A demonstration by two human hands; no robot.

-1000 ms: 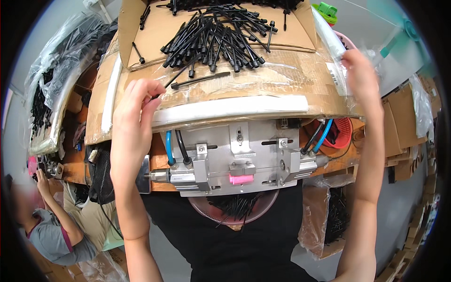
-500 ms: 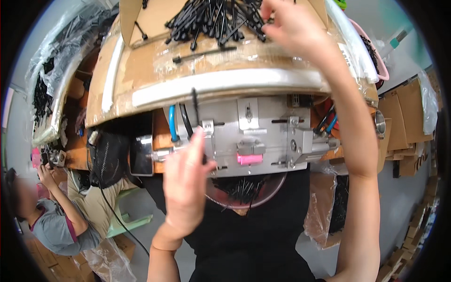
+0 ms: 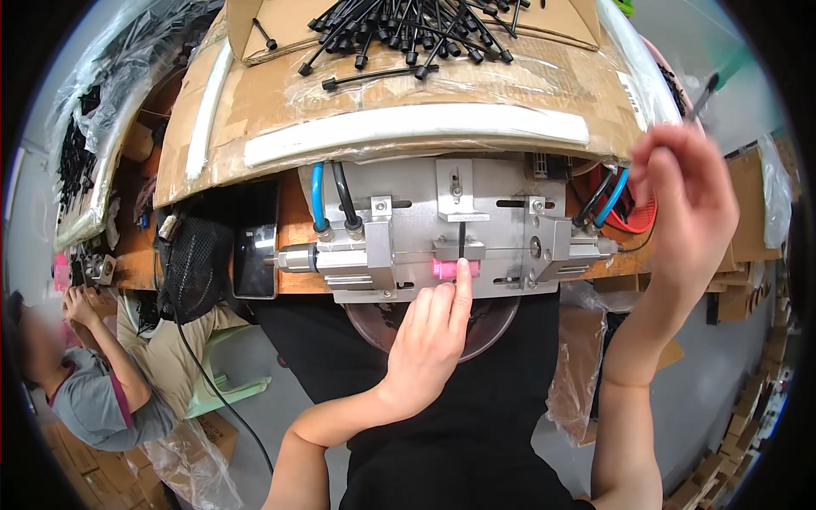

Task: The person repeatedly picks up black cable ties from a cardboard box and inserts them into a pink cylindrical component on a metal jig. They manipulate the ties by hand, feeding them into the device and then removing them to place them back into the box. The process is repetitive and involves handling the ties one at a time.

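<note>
The left hand [image 3: 429,340] was raised to the metal fixture [image 3: 442,229], fingers together and extended, the index fingertip pressed on the pink block [image 3: 449,269] at the fixture's lower middle — just below a short black pin [image 3: 461,238] standing upright in the clamp. The right hand [image 3: 680,204] was held off to the right, fingers pinched on a thin black pin [image 3: 704,95]. Beyond, on the taped cardboard tray [image 3: 408,93], lay a heap of black pins [image 3: 416,25] — well apart from both hands.

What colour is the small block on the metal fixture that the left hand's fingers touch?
Bright pink block, seen in the head view, below the left hand's fingers.
</note>
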